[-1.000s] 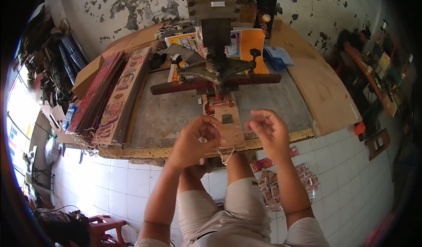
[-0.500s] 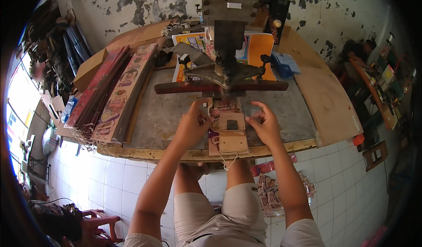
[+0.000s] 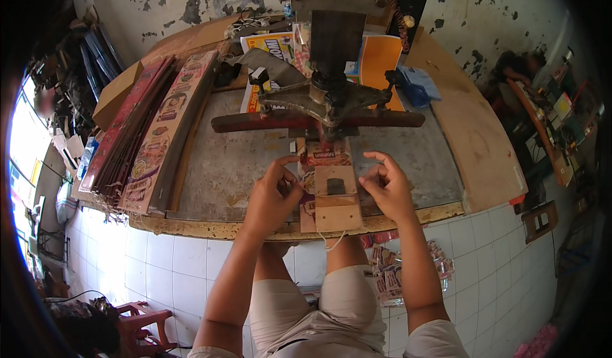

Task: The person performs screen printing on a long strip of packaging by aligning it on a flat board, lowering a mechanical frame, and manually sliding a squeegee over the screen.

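Observation:
A wooden die board [image 3: 338, 211] with a dark curved cutout piece [image 3: 335, 186] lies near the table's front edge, a white string hanging from it. Under it is a printed card strip [image 3: 308, 212], reaching back beneath the press head. My left hand [image 3: 274, 195] is at the left of the strip, fingers loosely bent and the index reaching inward. On the other side, my right hand [image 3: 387, 186] is raised beside the board, index stretched and thumb tip close to the board's edge. Nothing shows in either hand.
The press [image 3: 328, 100] with its wide red bar [image 3: 255, 123] stands over the grey metal plate [image 3: 223, 173]. Long printed card strips [image 3: 159, 128] are stacked at left. A blue plastic packet [image 3: 417, 87] lies behind right. Packaged pieces [image 3: 408, 272] lie on the tiled floor.
The view has shifted slightly, so the press and table appear a little nearer. Both hands stay beside the board; the left index finger is bent a little lower.

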`<control>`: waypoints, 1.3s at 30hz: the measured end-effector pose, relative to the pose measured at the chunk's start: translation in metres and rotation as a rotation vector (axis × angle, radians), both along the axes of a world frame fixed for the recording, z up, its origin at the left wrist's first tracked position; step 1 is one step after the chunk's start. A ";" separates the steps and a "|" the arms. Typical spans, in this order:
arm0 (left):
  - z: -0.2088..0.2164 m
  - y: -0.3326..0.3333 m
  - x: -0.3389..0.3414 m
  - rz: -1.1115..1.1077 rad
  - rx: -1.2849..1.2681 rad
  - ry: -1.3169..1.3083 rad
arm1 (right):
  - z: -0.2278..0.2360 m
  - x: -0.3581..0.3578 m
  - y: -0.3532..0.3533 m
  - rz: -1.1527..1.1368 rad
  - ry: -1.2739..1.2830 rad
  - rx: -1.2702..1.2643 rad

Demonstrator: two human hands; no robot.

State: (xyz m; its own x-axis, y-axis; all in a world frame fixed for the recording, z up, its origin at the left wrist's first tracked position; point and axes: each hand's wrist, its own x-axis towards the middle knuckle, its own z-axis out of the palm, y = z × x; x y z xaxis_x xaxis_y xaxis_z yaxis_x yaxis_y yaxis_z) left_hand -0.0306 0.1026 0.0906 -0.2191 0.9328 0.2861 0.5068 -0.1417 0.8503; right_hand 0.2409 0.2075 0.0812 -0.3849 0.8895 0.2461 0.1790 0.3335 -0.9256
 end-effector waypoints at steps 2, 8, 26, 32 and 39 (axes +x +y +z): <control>-0.004 0.001 -0.001 0.018 0.038 0.011 | 0.001 0.000 0.000 -0.001 -0.004 0.015; -0.002 0.000 0.001 0.044 0.052 0.040 | -0.001 0.000 0.001 0.001 0.009 -0.005; -0.004 -0.001 0.000 0.060 0.052 0.055 | 0.000 0.001 0.000 0.017 0.042 -0.066; -0.003 -0.002 0.000 0.063 0.037 0.053 | 0.003 0.001 -0.001 0.015 0.013 -0.062; -0.005 -0.001 -0.001 0.063 0.071 0.059 | 0.003 0.001 -0.001 0.016 -0.003 -0.041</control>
State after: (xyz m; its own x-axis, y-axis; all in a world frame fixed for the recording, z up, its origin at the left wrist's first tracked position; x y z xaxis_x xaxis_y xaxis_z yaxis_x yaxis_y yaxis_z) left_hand -0.0316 0.1019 0.0860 -0.2570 0.8946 0.3655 0.5657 -0.1674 0.8074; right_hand 0.2414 0.2068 0.0838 -0.4003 0.8925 0.2080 0.1769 0.2980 -0.9380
